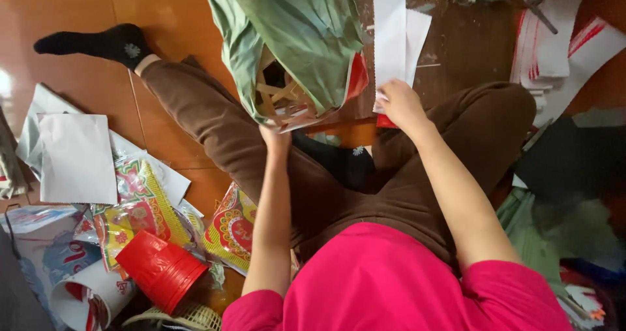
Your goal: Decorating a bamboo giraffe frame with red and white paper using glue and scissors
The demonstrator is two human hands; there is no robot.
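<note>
One green paper-covered frame of pale bamboo strips (pixel 293 37) stands tilted over the person's brown-trousered lap, its open bottom edge showing the strips; the left hand (pixel 275 138) is closed on that lower edge, fingers hidden behind it; the right hand (pixel 399 103) pinches the bottom of two overlapping white paper sheets (pixel 398 34) lying on the dark wooden board (pixel 469 44), just right of the frame. The two hands are apart. One red ribbed paper cylinder (pixel 160 269) lies on the orange tiled floor (pixel 85 70) at left among printed coloured papers, which crowd that side; bare floor remains near the one outstretched black-socked foot (pixel 98 44).
</note>
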